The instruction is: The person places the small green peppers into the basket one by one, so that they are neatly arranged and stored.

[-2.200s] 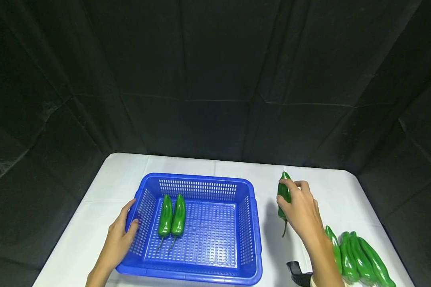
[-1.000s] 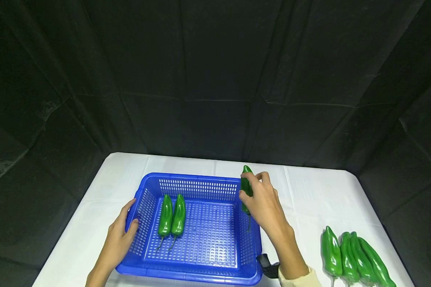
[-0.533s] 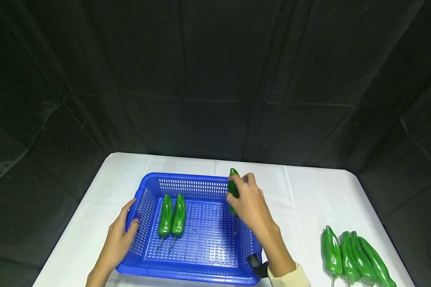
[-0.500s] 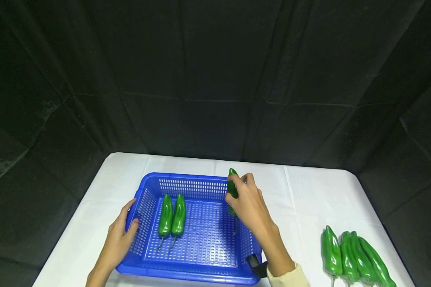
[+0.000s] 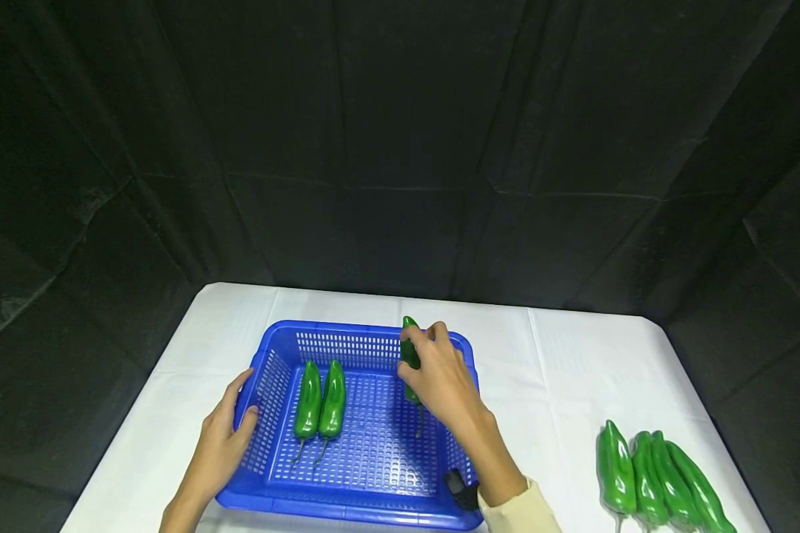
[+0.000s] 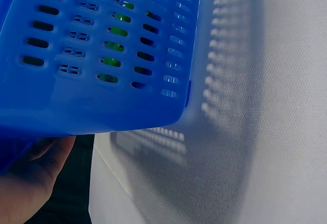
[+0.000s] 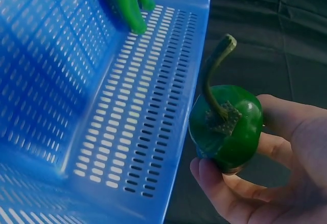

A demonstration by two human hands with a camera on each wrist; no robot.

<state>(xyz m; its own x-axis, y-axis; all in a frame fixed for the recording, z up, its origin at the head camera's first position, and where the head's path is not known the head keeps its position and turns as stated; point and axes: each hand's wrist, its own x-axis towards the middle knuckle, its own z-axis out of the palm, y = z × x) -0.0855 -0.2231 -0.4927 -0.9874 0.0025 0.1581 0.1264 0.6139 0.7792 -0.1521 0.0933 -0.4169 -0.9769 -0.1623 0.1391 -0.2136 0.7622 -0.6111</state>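
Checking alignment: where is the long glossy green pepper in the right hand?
In the head view, the held green pepper is over the right half of the blue perforated plastic basket, right of two long green peppers inside.

In the head view, 2 bare hands show: the left hand (image 5: 220,437) at lower left, the right hand (image 5: 442,376) right of centre. Near the bottom edge, right of centre, appear 1 pale cream sleeve (image 5: 521,511) and 1 small black wrist strap (image 5: 465,494).
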